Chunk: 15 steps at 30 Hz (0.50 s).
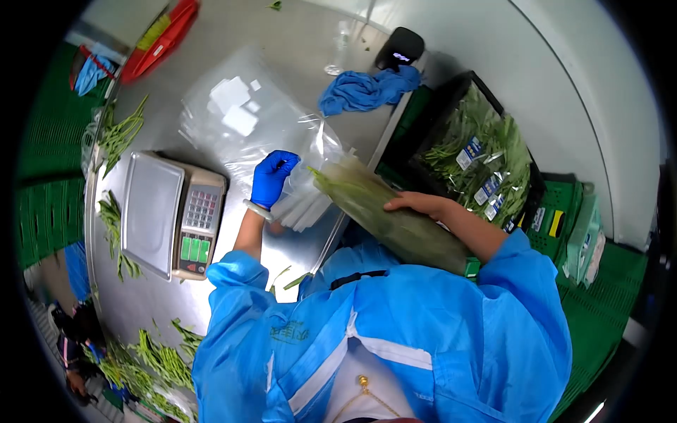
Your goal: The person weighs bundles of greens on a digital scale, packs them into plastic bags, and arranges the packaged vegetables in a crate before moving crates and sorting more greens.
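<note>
My left hand point(273, 176), in a blue glove, has its fingers pressed together beside the clear plastic bags; whether it pinches a bag edge is too small to tell. My bare right hand point(417, 204) is wrapped round a clear bag of green vegetables point(388, 218), held at a slant in front of my body. The bag's upper end points toward my left hand. Flat clear bags point(211, 141) and white labels point(231, 96) lie on the metal table beyond my left hand.
A weighing scale point(173, 215) stands on the left, with loose green stems point(121, 134) around it. A black crate point(476, 158) of bagged greens is at the right. Blue cloth point(367, 90), a black device point(400, 49) and a red dustpan point(161, 42) lie farther back.
</note>
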Each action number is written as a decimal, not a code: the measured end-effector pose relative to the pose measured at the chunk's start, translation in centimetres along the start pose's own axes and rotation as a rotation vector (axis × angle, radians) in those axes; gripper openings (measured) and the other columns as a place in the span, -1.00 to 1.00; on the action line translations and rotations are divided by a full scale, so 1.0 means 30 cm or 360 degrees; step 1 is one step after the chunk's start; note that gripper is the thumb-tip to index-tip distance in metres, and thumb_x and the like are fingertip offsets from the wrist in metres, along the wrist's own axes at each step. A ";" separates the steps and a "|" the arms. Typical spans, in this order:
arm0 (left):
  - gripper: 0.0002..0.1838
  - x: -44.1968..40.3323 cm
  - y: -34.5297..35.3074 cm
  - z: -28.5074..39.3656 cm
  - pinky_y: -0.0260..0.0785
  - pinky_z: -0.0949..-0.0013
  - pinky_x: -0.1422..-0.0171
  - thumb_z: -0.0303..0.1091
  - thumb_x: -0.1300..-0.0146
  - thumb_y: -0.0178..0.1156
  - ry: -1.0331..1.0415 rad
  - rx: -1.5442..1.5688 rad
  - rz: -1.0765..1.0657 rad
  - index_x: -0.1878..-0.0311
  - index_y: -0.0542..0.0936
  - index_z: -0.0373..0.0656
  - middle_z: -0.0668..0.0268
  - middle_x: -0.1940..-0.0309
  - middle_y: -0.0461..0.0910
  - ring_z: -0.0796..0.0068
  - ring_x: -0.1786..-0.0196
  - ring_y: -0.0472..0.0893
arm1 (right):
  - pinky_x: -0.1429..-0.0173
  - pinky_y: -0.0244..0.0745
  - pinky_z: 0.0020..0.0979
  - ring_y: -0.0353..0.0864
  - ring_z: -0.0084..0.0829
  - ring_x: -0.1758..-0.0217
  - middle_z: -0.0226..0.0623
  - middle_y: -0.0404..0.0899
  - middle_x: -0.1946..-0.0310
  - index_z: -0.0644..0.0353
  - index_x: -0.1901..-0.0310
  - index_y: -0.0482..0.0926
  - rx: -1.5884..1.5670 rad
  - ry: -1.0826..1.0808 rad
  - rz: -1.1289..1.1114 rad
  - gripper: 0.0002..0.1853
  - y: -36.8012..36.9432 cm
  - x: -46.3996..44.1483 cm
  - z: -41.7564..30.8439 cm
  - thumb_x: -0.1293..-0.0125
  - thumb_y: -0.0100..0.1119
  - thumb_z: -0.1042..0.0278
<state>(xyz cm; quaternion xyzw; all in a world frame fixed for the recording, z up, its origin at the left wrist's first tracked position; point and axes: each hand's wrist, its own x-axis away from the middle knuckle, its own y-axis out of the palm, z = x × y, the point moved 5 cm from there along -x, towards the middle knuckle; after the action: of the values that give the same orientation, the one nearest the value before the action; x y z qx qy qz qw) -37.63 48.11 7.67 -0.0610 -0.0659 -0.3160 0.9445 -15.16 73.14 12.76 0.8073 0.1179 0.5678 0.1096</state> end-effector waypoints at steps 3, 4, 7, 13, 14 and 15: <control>-0.87 0.011 0.100 0.127 0.40 0.33 -0.04 -0.51 -0.19 0.20 0.0796 -0.0811 0.0203 0.20 0.65 -0.20 0.26 0.19 0.65 0.36 0.11 0.57 | 0.00 0.52 -0.43 0.61 -0.52 0.12 -0.35 0.64 0.11 0.13 -0.08 0.58 -0.0263 -0.0002 -0.0179 -0.48 0.094 -0.013 -0.041 -0.25 0.19 -0.10; -0.86 0.014 0.125 0.138 0.36 0.23 -0.13 -0.53 -0.17 0.19 0.0808 -0.0546 0.0293 0.20 0.64 -0.21 0.17 0.11 0.62 0.20 -0.01 0.54 | 0.01 0.51 -0.43 0.60 -0.54 0.12 -0.34 0.64 0.13 0.13 -0.05 0.60 -0.0344 0.0007 -0.0220 -0.52 0.135 -0.011 -0.079 -0.27 0.17 -0.07; -0.86 0.048 0.194 0.222 0.34 0.22 -0.16 -0.55 -0.18 0.16 0.0666 -0.0237 0.0399 0.19 0.62 -0.22 0.12 0.05 0.60 0.15 -0.03 0.54 | 0.03 0.49 -0.44 0.59 -0.53 0.15 -0.36 0.63 0.09 0.13 -0.09 0.57 -0.0328 -0.0265 -0.0235 -0.48 0.166 -0.060 -0.150 -0.28 0.15 -0.12; -0.89 0.062 0.227 0.335 0.22 0.25 -0.34 -0.54 -0.24 0.12 0.0751 -0.0508 0.0191 0.23 0.62 -0.28 0.13 -0.05 0.58 0.25 -0.22 0.45 | 0.04 0.46 -0.44 0.58 -0.52 0.16 -0.35 0.62 0.13 0.14 0.00 0.60 -0.0179 -0.0656 -0.0080 -0.51 0.147 -0.240 -0.234 -0.28 0.13 -0.13; -0.89 0.056 0.219 0.359 0.25 0.26 -0.31 -0.54 -0.22 0.12 0.0752 -0.0465 0.0277 0.26 0.62 -0.27 0.11 -0.02 0.60 0.25 -0.17 0.49 | 0.07 0.47 -0.43 0.58 -0.51 0.19 -0.35 0.62 0.16 0.14 0.05 0.62 -0.0121 -0.0632 -0.0051 -0.52 0.166 -0.249 -0.257 -0.27 0.13 -0.13; -0.89 0.058 0.258 0.419 0.26 0.25 -0.30 -0.53 -0.21 0.12 0.0816 -0.0489 0.0078 0.26 0.63 -0.26 0.09 0.00 0.61 0.24 -0.14 0.51 | 0.08 0.46 -0.43 0.58 -0.49 0.20 -0.34 0.62 0.19 0.15 0.08 0.63 -0.0210 -0.0773 -0.0118 -0.52 0.162 -0.336 -0.265 -0.28 0.11 -0.13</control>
<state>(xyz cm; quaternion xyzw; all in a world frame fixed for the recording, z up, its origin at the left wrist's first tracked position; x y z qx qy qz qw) -32.66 55.18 19.74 -0.1229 0.2249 -0.3044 0.9174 -25.63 65.71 7.92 0.9062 0.0804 0.3594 0.2079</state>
